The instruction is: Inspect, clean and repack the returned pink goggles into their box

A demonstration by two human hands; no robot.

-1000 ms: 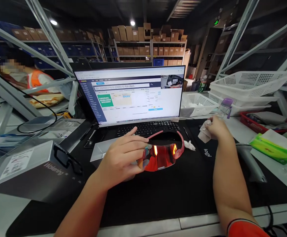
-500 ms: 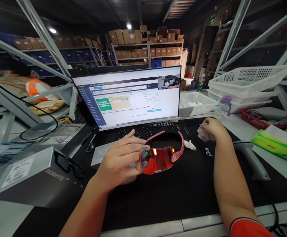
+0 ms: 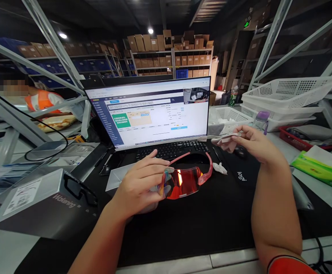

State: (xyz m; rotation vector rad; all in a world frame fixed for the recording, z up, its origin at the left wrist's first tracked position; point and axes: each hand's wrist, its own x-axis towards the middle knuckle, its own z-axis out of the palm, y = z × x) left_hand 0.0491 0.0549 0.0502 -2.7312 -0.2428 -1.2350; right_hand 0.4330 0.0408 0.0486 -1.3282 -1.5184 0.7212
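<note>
My left hand [image 3: 139, 186] is closed on the left end of a pair of red-lensed sports glasses [image 3: 184, 180] with pink arms, holding them just above the black desk mat [image 3: 200, 224]. My right hand [image 3: 250, 142] is raised over the mat's right side and pinches a small whitish cloth or wipe [image 3: 225, 139]. A crumpled white scrap [image 3: 219, 168] lies on the mat beside the glasses.
A monitor [image 3: 151, 110] and keyboard [image 3: 171, 149] stand behind the glasses. A grey Wolening box [image 3: 37, 201] printed with glasses sits at left. White baskets [image 3: 288, 95], a purple-capped bottle [image 3: 260, 120] and a green packet [image 3: 317, 169] are at right. Another person in orange [image 3: 40, 101] is at far left.
My right hand has lifted the cloth off the mat and brought it up and left toward the glasses. My left hand has kept the glasses almost still.
</note>
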